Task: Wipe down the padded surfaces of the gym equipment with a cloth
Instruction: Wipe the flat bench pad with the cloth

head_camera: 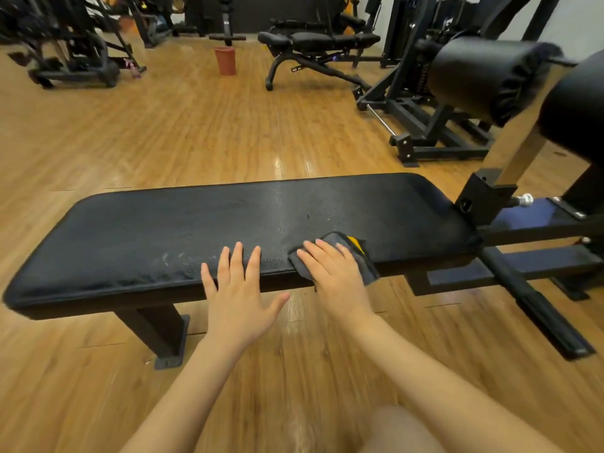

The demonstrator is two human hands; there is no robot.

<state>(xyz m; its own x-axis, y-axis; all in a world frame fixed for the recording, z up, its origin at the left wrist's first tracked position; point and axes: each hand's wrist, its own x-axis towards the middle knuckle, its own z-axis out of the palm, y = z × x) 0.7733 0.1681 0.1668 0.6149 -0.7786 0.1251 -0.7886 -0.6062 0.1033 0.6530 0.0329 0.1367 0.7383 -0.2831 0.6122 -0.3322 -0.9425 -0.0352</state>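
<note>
A bare knee (402,429) shows at the bottom edge of the view, nearest of all, with two bare forearms reaching forward from it toward the long black padded bench pad (209,230) that lies crosswise on the wooden plank floor (163,132). At the near edge of that pad the left hand (238,289) lies flat with straight, spread fingers, its fingertips resting on the padding and its palm hanging past the edge, holding nothing. Just to the right of it on the same near edge, the right hand (333,273) presses down with straight fingers on a folded dark grey cloth with a yellow patch (353,250), which lies on the pad's surface and droops a little over its front side. The pad shows scuffed, pale marks left of the left hand and a faint sheen across its middle. At the pad's right end a black steel frame (483,197) joins it, carrying two fat black roller cushions (483,73) above. Well beyond the pad, across the floor, stands a reddish-brown plastic bin (225,60), and to the right of it a black adjustable bench (320,44); more dark machines crowd the far left
</note>
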